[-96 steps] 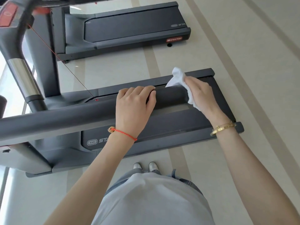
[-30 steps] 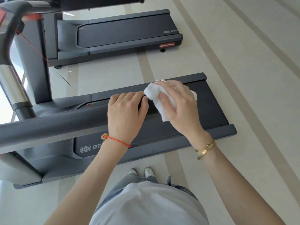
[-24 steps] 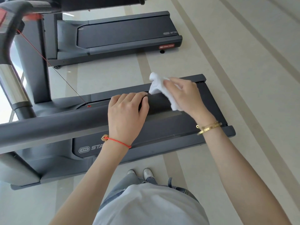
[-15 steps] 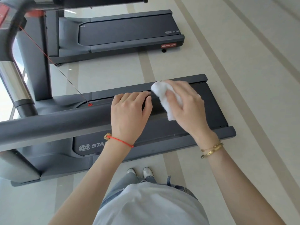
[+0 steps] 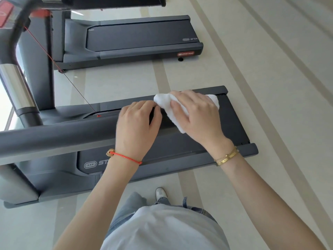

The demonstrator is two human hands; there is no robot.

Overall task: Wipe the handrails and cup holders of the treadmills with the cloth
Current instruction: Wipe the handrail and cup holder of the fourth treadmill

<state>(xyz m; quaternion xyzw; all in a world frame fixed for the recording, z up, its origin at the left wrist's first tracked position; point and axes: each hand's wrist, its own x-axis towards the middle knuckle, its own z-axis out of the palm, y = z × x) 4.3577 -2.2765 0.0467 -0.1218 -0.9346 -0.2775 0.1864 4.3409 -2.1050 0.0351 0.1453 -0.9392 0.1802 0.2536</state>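
Note:
A thick dark grey handrail (image 5: 59, 137) runs from the left edge to the middle of the head view, above the treadmill deck. My left hand (image 5: 136, 128) grips the rail close to its free end, fingers curled over the top. My right hand (image 5: 197, 115) wraps the white cloth (image 5: 164, 102) around the rail's end, right beside my left hand; the cloth shows above and below my fingers. The rail's tip is hidden under the cloth and my right hand.
The treadmill belt (image 5: 232, 123) lies below the rail. A second treadmill (image 5: 137, 36) stands farther back. A console upright with a chrome section (image 5: 17, 85) rises at left, and a red safety cord (image 5: 72, 83) hangs from it. My shoes (image 5: 161, 193) stand on the pale floor.
My right hand with the cloth has been sliding back and forth along the rail's end, and now sits close against my left hand. My left hand has kept its grip in place.

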